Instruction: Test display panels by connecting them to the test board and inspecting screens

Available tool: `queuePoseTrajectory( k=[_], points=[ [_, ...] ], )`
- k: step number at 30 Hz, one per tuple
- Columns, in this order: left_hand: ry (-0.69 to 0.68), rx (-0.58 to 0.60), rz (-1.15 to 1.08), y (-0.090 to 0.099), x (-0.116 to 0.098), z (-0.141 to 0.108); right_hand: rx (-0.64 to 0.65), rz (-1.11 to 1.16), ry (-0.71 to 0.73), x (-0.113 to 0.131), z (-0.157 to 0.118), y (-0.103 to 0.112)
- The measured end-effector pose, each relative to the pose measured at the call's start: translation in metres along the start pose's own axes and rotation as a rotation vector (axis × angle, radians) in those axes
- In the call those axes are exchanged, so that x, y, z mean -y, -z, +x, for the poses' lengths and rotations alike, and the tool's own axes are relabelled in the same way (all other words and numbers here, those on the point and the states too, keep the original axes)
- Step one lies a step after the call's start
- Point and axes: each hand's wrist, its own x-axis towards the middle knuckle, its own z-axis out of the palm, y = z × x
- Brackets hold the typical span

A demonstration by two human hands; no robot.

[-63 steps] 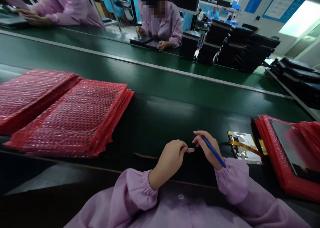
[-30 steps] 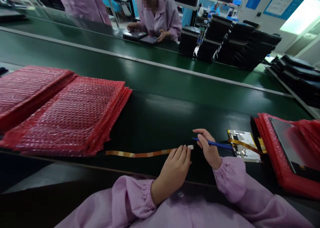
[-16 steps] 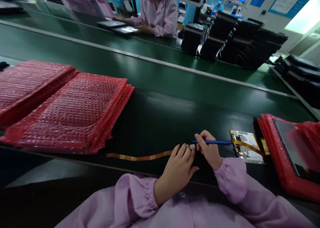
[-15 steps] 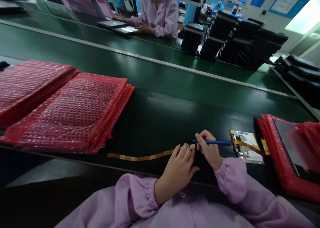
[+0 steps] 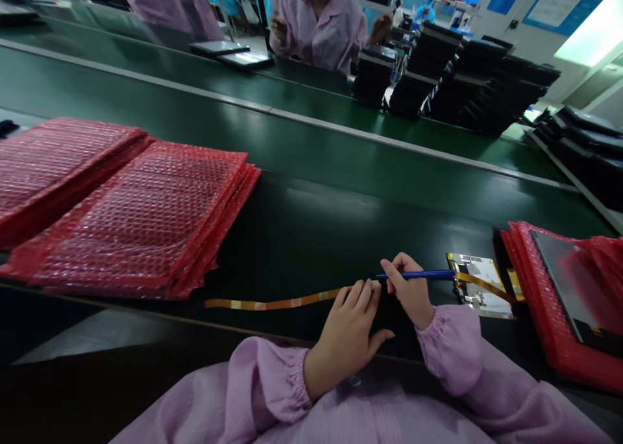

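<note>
An orange ribbon strip (image 5: 272, 304) lies along the near edge of the dark green table. My left hand (image 5: 348, 333) rests flat over its right end, fingers side by side and thumb stretched out; what lies under the fingertips is hidden. Just right of it, my right hand (image 5: 411, 291) grips a blue pen-like tool (image 5: 428, 274), whose thin tip points left, close above my left fingertips. Beyond the tool's back end sits a silvery circuit panel (image 5: 479, 278) with an orange flex cable across it.
Red bubble-wrap bags (image 5: 131, 217) are stacked at the left. On the right, more red bags (image 5: 540, 301) hold a dark flat panel (image 5: 579, 288). Across the table (image 5: 311, 155) a person in pink (image 5: 321, 28) stands near black stacks (image 5: 428, 67).
My left thumb has spread further out, and the strip has shifted slightly left. The tool tip has moved a little. Across the table, the person has lifted both hands off the flat devices.
</note>
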Motion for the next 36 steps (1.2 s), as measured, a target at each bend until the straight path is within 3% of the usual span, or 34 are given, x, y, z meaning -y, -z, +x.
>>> queuePoseTrajectory(
  k=[12,18,36],
  points=[
    [0.001,0.011,-0.043,-0.0007,0.0008,-0.0035,0.083,-0.125,0.08,-0.0024,-0.0001,-0.0039],
    [-0.014,0.007,-0.042,-0.0029,0.0028,-0.0021,0.02,-0.252,0.135,-0.0041,0.0004,-0.0056],
    [-0.017,0.016,-0.054,-0.0017,0.0015,-0.0021,0.067,-0.338,0.218,-0.0044,0.0006,-0.0044]
  ],
)
